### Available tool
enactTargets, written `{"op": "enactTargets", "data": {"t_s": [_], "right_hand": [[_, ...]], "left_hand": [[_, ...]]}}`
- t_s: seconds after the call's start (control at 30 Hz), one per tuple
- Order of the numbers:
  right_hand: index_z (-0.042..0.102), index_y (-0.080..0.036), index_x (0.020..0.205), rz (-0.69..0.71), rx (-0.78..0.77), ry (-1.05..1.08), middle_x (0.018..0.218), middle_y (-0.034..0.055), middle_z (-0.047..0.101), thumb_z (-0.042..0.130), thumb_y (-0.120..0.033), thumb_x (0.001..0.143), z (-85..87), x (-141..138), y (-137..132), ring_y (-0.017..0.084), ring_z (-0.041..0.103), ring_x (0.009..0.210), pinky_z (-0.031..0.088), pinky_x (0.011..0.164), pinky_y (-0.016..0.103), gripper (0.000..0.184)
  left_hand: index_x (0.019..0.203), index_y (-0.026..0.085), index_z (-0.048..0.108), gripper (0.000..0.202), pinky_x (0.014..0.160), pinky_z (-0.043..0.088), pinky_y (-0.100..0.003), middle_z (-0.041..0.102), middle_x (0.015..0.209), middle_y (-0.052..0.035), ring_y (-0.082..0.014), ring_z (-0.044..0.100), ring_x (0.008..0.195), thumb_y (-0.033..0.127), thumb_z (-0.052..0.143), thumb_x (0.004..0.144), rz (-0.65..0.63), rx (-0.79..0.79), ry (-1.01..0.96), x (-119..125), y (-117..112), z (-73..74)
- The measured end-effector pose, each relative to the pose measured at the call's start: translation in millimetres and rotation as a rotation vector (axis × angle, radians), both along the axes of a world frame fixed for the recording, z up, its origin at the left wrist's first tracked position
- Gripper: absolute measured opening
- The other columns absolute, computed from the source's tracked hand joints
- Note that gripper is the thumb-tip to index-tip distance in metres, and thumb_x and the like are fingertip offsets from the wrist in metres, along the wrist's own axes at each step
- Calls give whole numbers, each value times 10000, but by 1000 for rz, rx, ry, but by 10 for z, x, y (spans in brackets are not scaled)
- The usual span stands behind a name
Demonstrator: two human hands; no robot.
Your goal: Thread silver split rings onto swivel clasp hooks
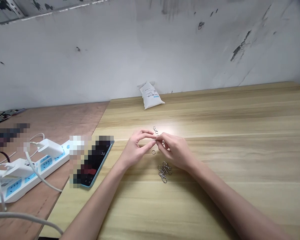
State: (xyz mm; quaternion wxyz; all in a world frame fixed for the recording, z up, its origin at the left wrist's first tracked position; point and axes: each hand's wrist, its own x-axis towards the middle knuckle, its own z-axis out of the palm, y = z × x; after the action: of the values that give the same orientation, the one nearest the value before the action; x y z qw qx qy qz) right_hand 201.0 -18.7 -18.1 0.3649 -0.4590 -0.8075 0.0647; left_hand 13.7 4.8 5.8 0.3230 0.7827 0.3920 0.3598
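Observation:
My left hand (136, 148) and my right hand (175, 148) meet at their fingertips just above the wooden table. Both pinch a tiny metal piece between thumb and index finger; it looks like a ring, though the fingers cover most of it. A loose metal ring (153, 152) lies on the table below the fingertips. Just beyond the hands is a silver swivel clasp (155, 130). Nearer to me, under my right wrist, several more swivel clasps (164, 170) lie in a small heap.
To the left lies a phone (96, 163) with its screen lit. A white power strip (43, 165) with chargers and cables rests on the brownish surface beyond. Against the back wall (150, 43) leans a white labelled bag (151, 96) on the table (240, 133).

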Motion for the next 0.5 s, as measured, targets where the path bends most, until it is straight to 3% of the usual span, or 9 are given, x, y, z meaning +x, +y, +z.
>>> {"op": "enactTargets", "data": {"t_s": [0.27, 0.5], "right_hand": [[660, -198, 910, 35, -15, -5, 796, -4, 654, 509, -212, 941, -29, 14, 22, 86, 518, 584, 309, 552, 221, 154], [638, -163, 773, -52, 166, -69, 704, 15, 632, 459, -221, 974, 53, -132, -47, 104, 518, 577, 282, 525, 238, 275]], "left_hand": [[850, 232, 729, 68, 956, 427, -424, 650, 1042, -49, -221, 568, 1047, 281, 681, 845, -1, 39, 87, -74, 47, 13], [812, 215, 706, 128, 993, 409, -403, 628, 1007, -41, -203, 589, 1016, 340, 685, 833, 88, -68, -113, -55, 53, 14]]}}
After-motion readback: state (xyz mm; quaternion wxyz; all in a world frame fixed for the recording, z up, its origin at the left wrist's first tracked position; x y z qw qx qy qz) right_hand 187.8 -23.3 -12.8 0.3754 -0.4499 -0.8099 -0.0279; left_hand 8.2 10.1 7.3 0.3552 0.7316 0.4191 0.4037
